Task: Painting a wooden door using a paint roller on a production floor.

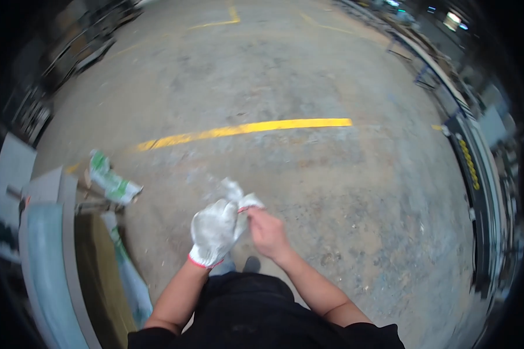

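Observation:
A white knit work glove with a red-edged cuff covers my left hand [211, 230]. My right hand [266, 232] is bare. Its fingers pinch the red edge of a second white glove [233, 189], held in front of my waist. The left fingers are curled against this loose glove and seem to grip it too. Where the two hands meet, the fabric is bunched and a little blurred, so the exact hold of the left fingertips is hidden.
Concrete floor [308, 180] with a yellow line [250, 127] lies ahead. At my left stand a pale blue-topped piece [46, 256] and a green-and-white plastic wrapping [112, 180]. A long rail-like machine [477, 174] runs along the right. Stacked material [75, 46] sits far left.

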Action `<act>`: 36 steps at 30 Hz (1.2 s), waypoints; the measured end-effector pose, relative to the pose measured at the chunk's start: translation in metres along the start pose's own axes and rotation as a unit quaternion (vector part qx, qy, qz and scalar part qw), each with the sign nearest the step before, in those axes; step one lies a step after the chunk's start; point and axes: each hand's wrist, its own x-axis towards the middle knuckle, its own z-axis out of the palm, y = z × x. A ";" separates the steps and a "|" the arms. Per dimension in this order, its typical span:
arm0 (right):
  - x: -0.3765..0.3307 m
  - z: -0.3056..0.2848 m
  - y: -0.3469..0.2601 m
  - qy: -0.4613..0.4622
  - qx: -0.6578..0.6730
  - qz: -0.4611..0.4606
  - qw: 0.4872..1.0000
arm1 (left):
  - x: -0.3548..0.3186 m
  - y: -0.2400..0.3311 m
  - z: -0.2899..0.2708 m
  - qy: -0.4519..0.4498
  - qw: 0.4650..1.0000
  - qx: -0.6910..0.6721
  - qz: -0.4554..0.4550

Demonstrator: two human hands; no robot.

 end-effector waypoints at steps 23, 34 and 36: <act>0.206 -0.026 0.085 0.167 0.487 0.425 0.744 | 0.226 -0.075 0.129 -0.035 0.953 -0.152 0.261; 0.168 -0.159 0.193 0.588 0.507 0.210 0.594 | 0.286 0.072 0.221 -0.132 0.859 -0.195 0.454; 0.161 -0.191 0.211 0.533 0.562 0.157 0.612 | 0.301 0.103 0.253 -0.137 0.850 -0.200 0.468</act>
